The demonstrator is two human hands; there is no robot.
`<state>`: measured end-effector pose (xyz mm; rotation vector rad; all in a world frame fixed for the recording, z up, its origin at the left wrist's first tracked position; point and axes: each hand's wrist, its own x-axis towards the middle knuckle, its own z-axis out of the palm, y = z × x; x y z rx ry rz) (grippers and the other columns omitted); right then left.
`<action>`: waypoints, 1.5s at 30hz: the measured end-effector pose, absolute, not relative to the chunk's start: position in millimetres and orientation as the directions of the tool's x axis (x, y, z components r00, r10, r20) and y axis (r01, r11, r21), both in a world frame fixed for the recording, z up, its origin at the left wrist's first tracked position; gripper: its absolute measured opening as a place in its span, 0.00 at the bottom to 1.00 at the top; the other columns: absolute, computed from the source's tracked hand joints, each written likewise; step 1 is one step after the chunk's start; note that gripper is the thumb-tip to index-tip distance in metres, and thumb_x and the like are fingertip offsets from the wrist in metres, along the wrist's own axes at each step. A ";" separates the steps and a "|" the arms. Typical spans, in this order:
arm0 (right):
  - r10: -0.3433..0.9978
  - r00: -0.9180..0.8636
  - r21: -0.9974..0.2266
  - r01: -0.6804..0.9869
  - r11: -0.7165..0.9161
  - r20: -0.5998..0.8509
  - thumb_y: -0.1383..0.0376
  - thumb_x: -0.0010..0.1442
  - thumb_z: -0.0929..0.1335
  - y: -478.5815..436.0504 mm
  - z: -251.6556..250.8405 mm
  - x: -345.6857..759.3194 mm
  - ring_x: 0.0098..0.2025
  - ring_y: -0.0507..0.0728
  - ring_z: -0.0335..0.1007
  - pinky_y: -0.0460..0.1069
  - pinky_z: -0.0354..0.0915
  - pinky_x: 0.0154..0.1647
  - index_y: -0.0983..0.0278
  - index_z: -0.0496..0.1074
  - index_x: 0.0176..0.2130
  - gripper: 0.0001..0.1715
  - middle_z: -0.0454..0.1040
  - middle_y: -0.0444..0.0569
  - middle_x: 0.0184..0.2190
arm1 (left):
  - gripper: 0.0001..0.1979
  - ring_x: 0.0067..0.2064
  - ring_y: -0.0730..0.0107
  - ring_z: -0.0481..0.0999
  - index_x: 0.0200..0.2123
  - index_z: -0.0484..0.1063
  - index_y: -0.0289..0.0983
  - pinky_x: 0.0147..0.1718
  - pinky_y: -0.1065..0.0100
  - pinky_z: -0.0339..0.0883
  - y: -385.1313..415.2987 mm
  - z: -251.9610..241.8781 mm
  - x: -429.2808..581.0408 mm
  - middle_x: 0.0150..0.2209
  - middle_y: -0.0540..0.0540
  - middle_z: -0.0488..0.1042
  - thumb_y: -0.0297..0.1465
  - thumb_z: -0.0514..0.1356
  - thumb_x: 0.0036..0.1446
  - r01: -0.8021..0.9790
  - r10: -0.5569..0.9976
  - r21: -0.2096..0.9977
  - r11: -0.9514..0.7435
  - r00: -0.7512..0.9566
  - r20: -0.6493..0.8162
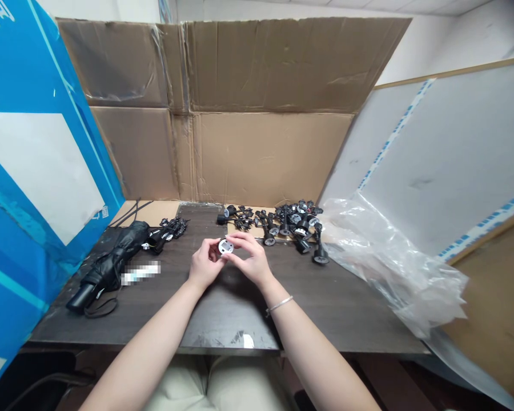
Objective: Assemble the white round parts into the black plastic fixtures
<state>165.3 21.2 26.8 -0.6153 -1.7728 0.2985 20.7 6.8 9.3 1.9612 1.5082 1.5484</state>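
A small round white disc with a dark centre point(225, 246) is held above the dark table point(235, 322). My left hand point(204, 264) pinches its left edge, and my right hand point(249, 257) grips its right edge with the fingertips. Part of the disc's rim is hidden by my fingers. Beyond my hands lies a heap of black socket-like fittings with cables point(282, 224), some standing on round bases. A smaller bunch of similar black parts point(169, 229) sits to the left. Neither hand touches these fittings.
A black folded umbrella point(107, 268) and a blurred white item point(140, 273) lie at the table's left. Crumpled clear plastic sheeting point(389, 262) hangs over the right side. Cardboard sheets point(261, 154) stand behind the table, and a blue board point(34, 160) stands at the left.
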 end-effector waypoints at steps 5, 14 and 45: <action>0.513 -0.188 -0.443 0.314 0.839 0.838 0.63 0.51 0.70 22.0 24.9 165.6 0.44 0.57 0.68 0.55 0.65 0.48 0.57 0.72 0.44 0.18 0.72 0.50 0.41 | 0.15 0.23 0.76 0.70 0.38 0.66 0.38 0.25 0.74 0.65 6.5 9.3 19.4 0.26 0.51 0.73 0.36 0.60 0.45 0.594 0.818 0.682 -0.426 -0.069 0.571; 0.534 -0.198 -0.444 0.364 0.819 0.822 0.64 0.52 0.68 19.0 21.9 165.4 0.46 0.58 0.69 0.54 0.68 0.47 0.58 0.70 0.48 0.21 0.71 0.52 0.47 | 0.16 0.22 0.77 0.70 0.39 0.66 0.38 0.24 0.73 0.67 5.5 9.0 22.8 0.29 0.50 0.75 0.32 0.60 0.44 0.599 0.795 0.677 -0.427 -0.109 0.597; 0.521 -0.170 -0.458 0.304 0.835 0.837 0.63 0.55 0.66 19.1 16.7 157.3 0.45 0.56 0.69 0.51 0.66 0.48 0.56 0.66 0.52 0.23 0.71 0.50 0.45 | 0.16 0.22 0.79 0.70 0.45 0.67 0.36 0.25 0.74 0.68 2.1 15.6 23.5 0.37 0.45 0.74 0.36 0.47 0.59 0.436 0.792 0.735 -0.518 -0.078 0.605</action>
